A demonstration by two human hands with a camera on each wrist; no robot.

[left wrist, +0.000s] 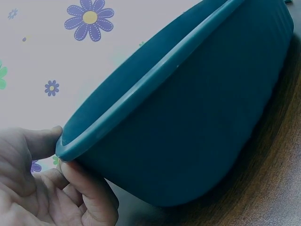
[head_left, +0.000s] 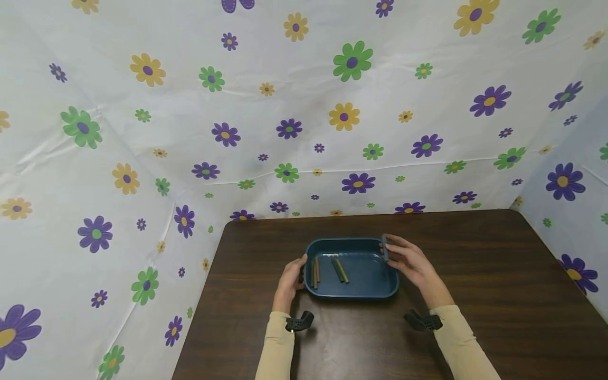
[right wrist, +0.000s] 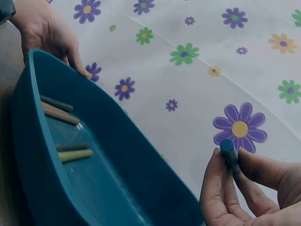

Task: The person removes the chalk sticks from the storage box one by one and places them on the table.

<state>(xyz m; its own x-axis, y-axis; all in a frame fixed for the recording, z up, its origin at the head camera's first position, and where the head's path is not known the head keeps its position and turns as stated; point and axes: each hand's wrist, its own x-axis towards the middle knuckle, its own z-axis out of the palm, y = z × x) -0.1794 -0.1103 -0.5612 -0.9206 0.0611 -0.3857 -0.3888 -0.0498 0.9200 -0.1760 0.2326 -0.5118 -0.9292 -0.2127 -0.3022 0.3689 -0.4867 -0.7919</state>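
Observation:
A blue plastic tub point(head_left: 366, 285) stands on the brown table. My left hand point(head_left: 287, 279) grips its left end; in the left wrist view, thumb and fingers point(left wrist: 96, 197) pinch the rim. Above the tub's right end, my right hand point(head_left: 412, 261) holds a short blue-grey stick point(head_left: 385, 248) between thumb and fingertips. The right wrist view shows the blue end of this stick point(right wrist: 227, 147) facing the camera. Inside the tub, brown sticks point(head_left: 315, 273) lie near the left wall. Closer to the middle, a dark stick point(head_left: 337, 269) and a yellow-green stick point(head_left: 342, 271) lie side by side.
The dark wood table point(head_left: 494, 285) extends around the tub. A white flowered cloth point(head_left: 304, 116) hangs behind the table and along both sides. A black wrist camera point(head_left: 299, 321) sits on the left wrist and another black camera point(head_left: 423, 320) on the right.

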